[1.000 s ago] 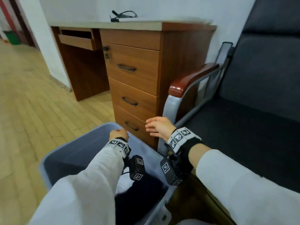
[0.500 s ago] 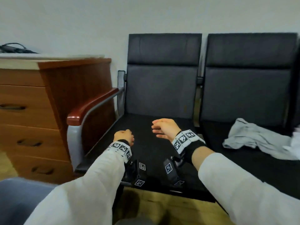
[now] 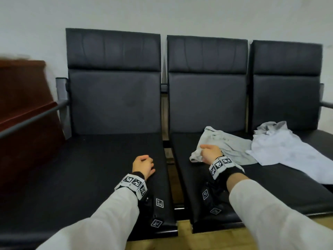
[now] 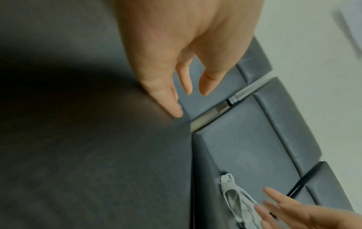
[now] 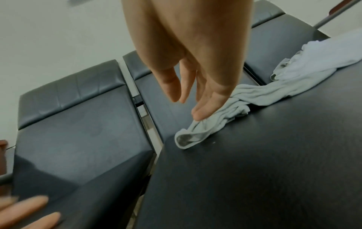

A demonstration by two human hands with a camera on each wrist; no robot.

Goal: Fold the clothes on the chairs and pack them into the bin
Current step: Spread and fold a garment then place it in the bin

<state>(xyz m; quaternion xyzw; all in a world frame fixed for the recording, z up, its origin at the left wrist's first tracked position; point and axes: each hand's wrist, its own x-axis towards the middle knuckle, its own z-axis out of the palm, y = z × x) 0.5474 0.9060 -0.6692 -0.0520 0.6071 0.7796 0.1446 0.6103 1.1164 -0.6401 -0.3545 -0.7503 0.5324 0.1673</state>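
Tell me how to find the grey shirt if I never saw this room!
Look at the row of three black chairs against the wall and find the middle seat. The grey shirt lies crumpled there, right by the person's right hand. Its neighbour, the white shirt, is paler and spreads onto the right-hand seat.
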